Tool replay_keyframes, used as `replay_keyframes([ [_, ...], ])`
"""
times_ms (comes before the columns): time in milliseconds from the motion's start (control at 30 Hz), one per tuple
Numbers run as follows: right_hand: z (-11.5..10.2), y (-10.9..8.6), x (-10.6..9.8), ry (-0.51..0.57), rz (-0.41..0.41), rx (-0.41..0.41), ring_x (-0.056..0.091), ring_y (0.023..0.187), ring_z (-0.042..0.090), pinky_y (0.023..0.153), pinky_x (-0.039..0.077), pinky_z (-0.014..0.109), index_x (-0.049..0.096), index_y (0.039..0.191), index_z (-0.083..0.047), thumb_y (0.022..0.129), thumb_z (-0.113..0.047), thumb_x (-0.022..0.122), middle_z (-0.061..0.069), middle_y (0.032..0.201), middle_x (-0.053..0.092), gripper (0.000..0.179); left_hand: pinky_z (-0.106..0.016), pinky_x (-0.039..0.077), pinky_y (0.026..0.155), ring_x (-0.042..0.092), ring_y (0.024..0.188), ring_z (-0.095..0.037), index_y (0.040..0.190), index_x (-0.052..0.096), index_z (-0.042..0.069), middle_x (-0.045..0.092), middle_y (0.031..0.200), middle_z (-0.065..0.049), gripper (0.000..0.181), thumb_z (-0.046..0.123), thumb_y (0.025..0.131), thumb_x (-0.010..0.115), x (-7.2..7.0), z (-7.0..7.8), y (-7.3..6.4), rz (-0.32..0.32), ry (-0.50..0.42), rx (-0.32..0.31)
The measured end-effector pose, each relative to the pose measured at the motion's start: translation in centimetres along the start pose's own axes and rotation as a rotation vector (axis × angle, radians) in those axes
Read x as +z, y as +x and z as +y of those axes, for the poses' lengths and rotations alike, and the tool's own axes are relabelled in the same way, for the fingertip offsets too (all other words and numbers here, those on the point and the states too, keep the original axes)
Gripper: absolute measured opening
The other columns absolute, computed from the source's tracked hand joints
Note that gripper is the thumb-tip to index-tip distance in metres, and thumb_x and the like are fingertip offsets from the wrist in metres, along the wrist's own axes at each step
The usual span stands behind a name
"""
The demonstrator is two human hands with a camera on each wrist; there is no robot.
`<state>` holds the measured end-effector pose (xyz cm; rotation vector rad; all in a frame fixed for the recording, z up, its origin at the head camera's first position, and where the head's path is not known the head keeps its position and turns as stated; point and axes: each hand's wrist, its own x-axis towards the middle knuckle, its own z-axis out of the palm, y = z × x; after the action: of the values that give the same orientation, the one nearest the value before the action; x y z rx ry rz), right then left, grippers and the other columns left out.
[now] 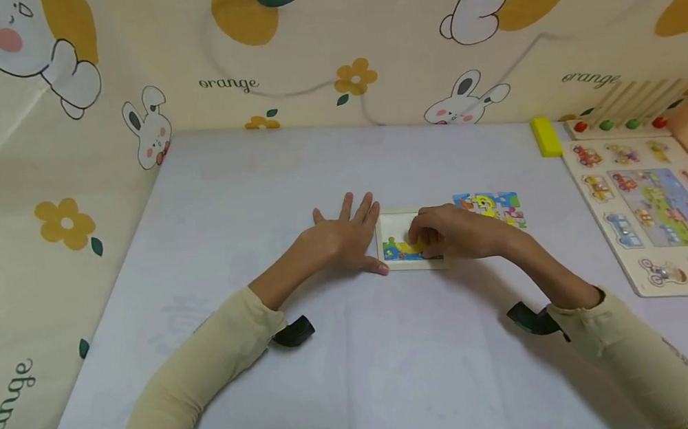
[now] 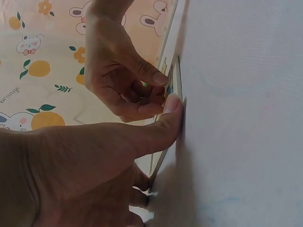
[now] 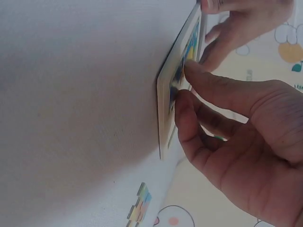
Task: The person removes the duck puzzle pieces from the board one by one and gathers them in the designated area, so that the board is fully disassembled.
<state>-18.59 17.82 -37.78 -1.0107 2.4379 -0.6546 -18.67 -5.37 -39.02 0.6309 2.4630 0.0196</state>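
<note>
A small white-framed puzzle tray (image 1: 414,266) lies on the table, with joined blue and yellow puzzle pieces (image 1: 394,250) along its near side. My left hand (image 1: 349,241) spreads its fingers against the tray's left edge, thumb at the near corner. Over the tray's right part, my right hand (image 1: 460,231) pinches a puzzle piece, largely hidden by its fingers. In the right wrist view, the thumb and index finger of the right hand (image 3: 236,127) meet low at the tray's surface (image 3: 164,101). Beyond that hand lies a colourful group of puzzle pieces (image 1: 508,209).
A large wooden picture board (image 1: 630,277) stands at the right, with a bead counting rack (image 1: 618,129) behind it. A yellow block (image 1: 545,137) sits near the back edge. A printed cloth (image 1: 303,52) hangs behind the white table (image 1: 275,401).
</note>
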Motion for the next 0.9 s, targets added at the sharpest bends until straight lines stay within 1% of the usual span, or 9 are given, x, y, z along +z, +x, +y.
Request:
replay_keyframes([
  [100,-0.2,0.0,-0.1,-0.004,-0.011,0.007,0.057,0.086,0.017,0.078,0.053,0.028,0.071,0.109,-0.004,0.087,0.005,0.080,0.006,0.094,0.067,0.025,-0.083,0.016,0.118,-0.016,0.163,-0.040,0.168,-0.009,0.012,-0.020,0.176,-0.008,0.123,0.073,0.090,0.064,-0.1,0.0,0.0,0.001,0.003,-0.003],
  [200,-0.3,0.2,-0.2,-0.022,-0.029,-0.004,0.056,0.086,0.018,0.079,0.052,0.029,0.070,0.109,-0.005,0.086,0.006,0.080,0.005,0.091,0.066,0.027,-0.083,0.016,0.118,-0.016,0.163,-0.040,0.168,-0.009,0.012,-0.020,0.176,-0.008,0.123,0.073,0.090,0.064,-0.1,0.0,-0.1,-0.006,-0.001,-0.008],
  [267,-0.4,0.3,-0.3,-0.040,-0.026,-0.014,0.057,0.087,0.018,0.080,0.052,0.029,0.070,0.108,-0.006,0.086,0.007,0.079,0.004,0.091,0.066,0.027,-0.083,0.016,0.118,-0.016,0.163,-0.040,0.168,-0.009,0.012,-0.020,0.176,-0.008,0.123,0.073,0.090,0.064,-0.1,0.0,-0.1,-0.005,0.002,-0.010],
  [333,-0.5,0.5,-0.4,-0.045,-0.012,-0.032,0.056,0.086,0.017,0.079,0.051,0.029,0.070,0.108,-0.004,0.087,0.006,0.078,0.004,0.090,0.065,0.025,-0.083,0.016,0.118,-0.016,0.163,-0.040,0.168,-0.009,0.012,-0.020,0.176,-0.008,0.123,0.073,0.090,0.064,-0.2,0.1,-0.1,-0.004,0.002,-0.009],
  [433,-0.9,1.0,-0.3,-0.036,-0.006,-0.027,0.055,0.088,0.018,0.079,0.048,0.029,0.070,0.114,-0.002,0.091,0.003,0.077,0.005,0.092,0.063,0.025,-0.083,0.016,0.118,-0.016,0.163,-0.040,0.168,-0.009,0.012,-0.021,0.176,-0.008,0.123,0.074,0.090,0.063,-0.1,0.1,-0.1,-0.007,0.005,-0.010],
  [567,-1.3,1.9,0.3,-0.011,-0.057,-0.007,0.055,0.090,0.019,0.081,0.047,0.029,0.069,0.121,-0.001,0.094,-0.004,0.075,0.006,0.096,0.062,0.028,-0.083,0.016,0.118,-0.015,0.163,-0.040,0.168,-0.009,0.012,-0.021,0.176,-0.008,0.123,0.075,0.090,0.062,0.0,0.0,0.0,-0.016,0.006,-0.012],
  [667,-1.4,2.2,0.6,0.002,-0.087,-0.001,0.055,0.090,0.019,0.080,0.048,0.029,0.069,0.120,-0.001,0.093,-0.003,0.077,0.007,0.097,0.063,0.028,-0.083,0.016,0.118,-0.015,0.163,-0.040,0.168,-0.010,0.012,-0.021,0.176,-0.008,0.123,0.074,0.090,0.062,0.0,0.1,0.0,-0.020,0.002,-0.007],
  [767,-1.4,2.2,0.7,0.007,-0.080,-0.003,0.056,0.090,0.019,0.081,0.050,0.029,0.067,0.118,0.000,0.090,-0.001,0.079,0.008,0.098,0.065,0.030,-0.083,0.016,0.118,-0.015,0.163,-0.040,0.168,-0.010,0.012,-0.021,0.176,-0.008,0.122,0.074,0.091,0.062,0.0,0.1,0.0,-0.015,0.001,-0.005],
  [900,-1.3,2.3,0.8,0.012,-0.060,-0.011,0.056,0.090,0.020,0.081,0.052,0.031,0.065,0.117,0.002,0.089,0.002,0.079,0.010,0.100,0.066,0.032,-0.084,0.016,0.117,-0.015,0.163,-0.040,0.168,-0.009,0.012,-0.021,0.176,-0.008,0.123,0.074,0.090,0.063,-0.1,0.1,0.0,-0.007,-0.002,-0.007],
])
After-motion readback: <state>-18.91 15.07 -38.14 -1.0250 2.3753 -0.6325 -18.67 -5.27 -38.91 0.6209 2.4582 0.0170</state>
